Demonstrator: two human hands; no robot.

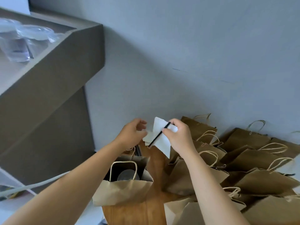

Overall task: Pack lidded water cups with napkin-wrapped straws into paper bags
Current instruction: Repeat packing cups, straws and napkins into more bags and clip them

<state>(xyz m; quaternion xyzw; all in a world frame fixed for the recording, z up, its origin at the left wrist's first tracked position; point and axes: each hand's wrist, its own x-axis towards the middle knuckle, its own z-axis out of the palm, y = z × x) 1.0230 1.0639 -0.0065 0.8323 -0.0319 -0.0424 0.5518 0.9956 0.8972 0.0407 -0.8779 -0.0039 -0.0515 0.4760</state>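
Napkin (159,137), white and unfolded, is held in the air above the open paper bag (125,187), with a black straw (159,134) lying slantwise across it. Right hand (178,137) fingers pinch straw and napkin together at the upper end; left hand (132,135) grips the napkin's left edge, fingers loosely curled. Inside the open paper bag stands a lidded cup (128,176). Right of that bag lies a heap of flat paper bags (243,168) on the wooden counter (138,213).
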